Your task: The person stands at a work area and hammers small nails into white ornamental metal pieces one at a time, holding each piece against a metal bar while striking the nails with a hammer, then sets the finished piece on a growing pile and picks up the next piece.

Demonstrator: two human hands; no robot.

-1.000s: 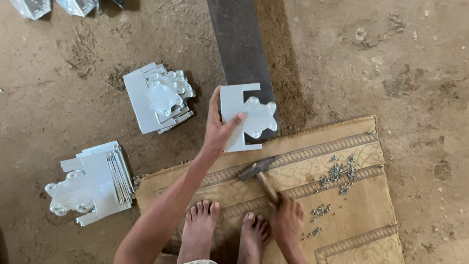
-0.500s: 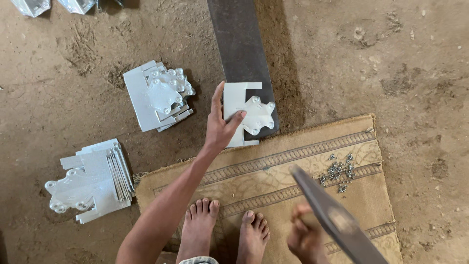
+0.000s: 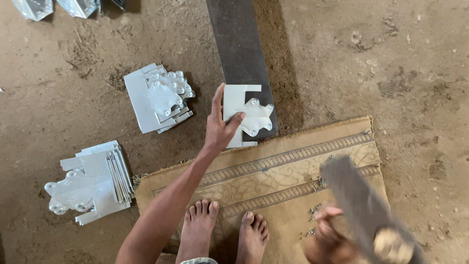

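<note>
One flat white metal piece (image 3: 246, 116) lies on the near end of a dark steel bar (image 3: 239, 58), which runs from the top edge of the view down to the far edge of a woven mat (image 3: 273, 186). The piece has its long axis along the bar, and its lobed part with round bumps points to the right. The left hand (image 3: 221, 126) presses on the left side of this piece, with fingers spread and the thumb lying on top of it, so it holds the piece flat against the bar.

The right hand (image 3: 332, 234) is at the bottom edge of the view, over the right part of the mat, and its fingers are closed around the handle of a hammer (image 3: 364, 210). The hammer is very blurred, so its head is hard to make out.

Two stacks of similar white pieces lie on the earth floor: one stack (image 3: 157, 97) left of the bar, one stack (image 3: 90, 182) beside the left edge of the mat. I cannot count the pieces in each. Two bare feet (image 3: 222, 234) stand on the near edge of the mat. Some small nails (image 3: 312, 222) lie on the mat near the right hand, too small to count. At the top left corner, shiny metal things (image 3: 53, 7) are cut off by the view.
</note>
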